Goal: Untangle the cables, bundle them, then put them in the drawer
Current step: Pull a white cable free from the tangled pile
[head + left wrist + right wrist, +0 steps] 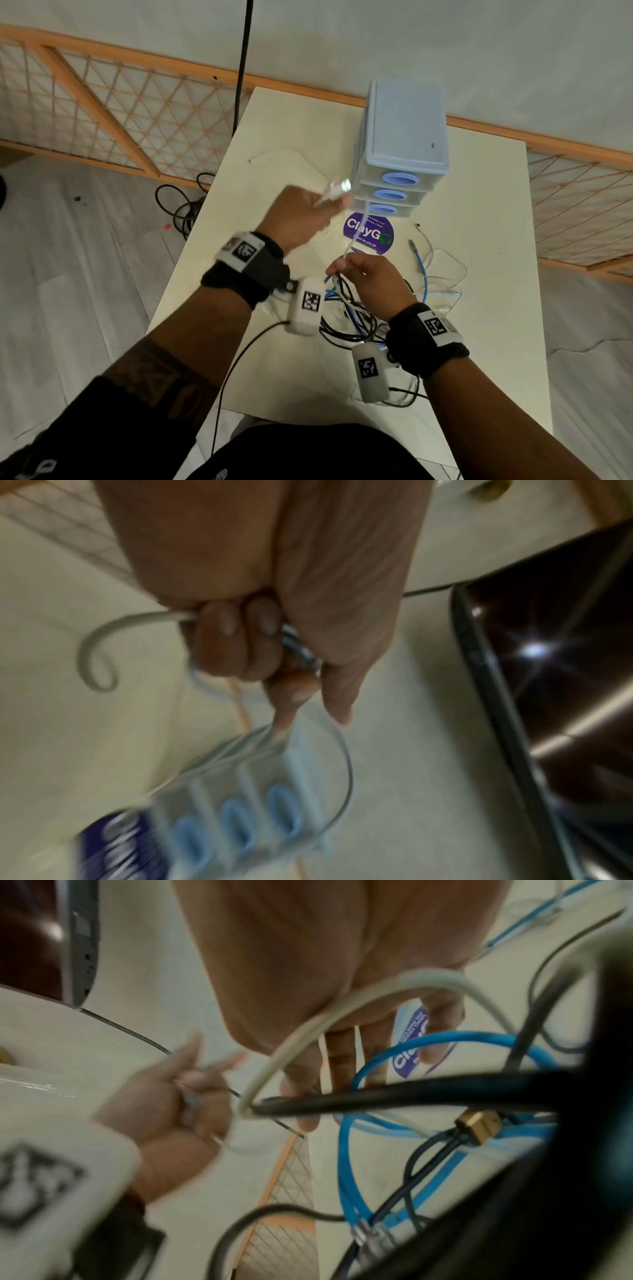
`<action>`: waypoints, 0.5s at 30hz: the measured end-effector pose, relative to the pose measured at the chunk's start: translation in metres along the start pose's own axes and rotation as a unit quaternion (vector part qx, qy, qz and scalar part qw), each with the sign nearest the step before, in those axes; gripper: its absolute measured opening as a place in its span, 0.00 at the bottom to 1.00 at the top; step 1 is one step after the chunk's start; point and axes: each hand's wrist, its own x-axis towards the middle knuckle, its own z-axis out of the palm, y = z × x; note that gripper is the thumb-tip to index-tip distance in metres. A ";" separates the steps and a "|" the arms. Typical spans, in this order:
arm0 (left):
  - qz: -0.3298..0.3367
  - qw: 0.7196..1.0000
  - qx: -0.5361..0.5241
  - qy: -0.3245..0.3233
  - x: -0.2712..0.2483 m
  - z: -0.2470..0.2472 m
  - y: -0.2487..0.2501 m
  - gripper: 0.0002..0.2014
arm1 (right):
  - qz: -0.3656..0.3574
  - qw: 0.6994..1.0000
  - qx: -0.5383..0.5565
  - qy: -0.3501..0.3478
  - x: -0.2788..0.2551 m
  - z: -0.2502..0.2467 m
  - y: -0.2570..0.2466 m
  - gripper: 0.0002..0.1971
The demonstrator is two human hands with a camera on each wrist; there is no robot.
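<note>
The left hand (301, 216) has its grip closed round the plug end of a white cable (334, 192), raised just in front of the drawer unit (404, 144). The right hand (373, 277) pinches the same white cable lower down, where it leaves the cable tangle (356, 315). The tangle of black, blue and white leads lies on the tabletop (281, 359), on the near side of the drawer unit.

Risks, as judged from this position:
- The white cable passes among a blue cable (349, 1164) and black leads. Pulling it hard could tighten a knot instead of freeing it.
- The raised plug is close to the drawer unit. A fast pull could strike the unit or shift it.
- A pull could drag the whole tangle toward the tabletop edge.

Surroundings:
- All three drawers of the unit appear closed. One must be opened before storage.
- A purple sticker (368, 233) lies directly in front of the drawer unit.
- A second blue cable (423, 270) and thin white leads lie to the near right of the unit, apart from both hands.
- Black cables (181, 209) lie on the floor, left of the tabletop.
</note>
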 end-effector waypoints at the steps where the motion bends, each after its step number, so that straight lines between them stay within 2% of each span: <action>1: -0.010 0.999 0.018 -0.036 -0.004 0.009 -0.013 0.29 | -0.003 1.000 -0.001 0.009 0.003 -0.001 0.000 0.17; 3: 0.000 0.996 0.017 -0.089 -0.013 0.024 -0.027 0.24 | -0.001 1.000 -0.010 0.013 0.008 -0.002 0.001 0.16; 7: 0.012 0.996 -0.019 -0.084 -0.015 0.032 -0.032 0.17 | 0.027 0.999 -0.013 0.011 0.008 0.002 0.007 0.16; 9: -0.003 0.998 -0.049 -0.048 -0.013 0.032 -0.026 0.17 | 0.031 0.999 -0.019 0.001 0.004 0.003 0.007 0.16; 11: -0.016 0.997 -0.073 0.015 -0.008 0.030 -0.019 0.20 | 0.044 0.999 -0.022 -0.018 0.000 0.002 0.005 0.17; 14: -0.022 0.984 -0.151 0.090 0.001 0.024 -0.004 0.15 | 0.049 0.997 -0.049 -0.039 -0.004 0.001 0.004 0.23; 15: -0.022 0.980 -0.165 0.110 0.005 0.021 -0.001 0.17 | 0.050 0.996 -0.062 -0.046 -0.005 0.000 0.003 0.23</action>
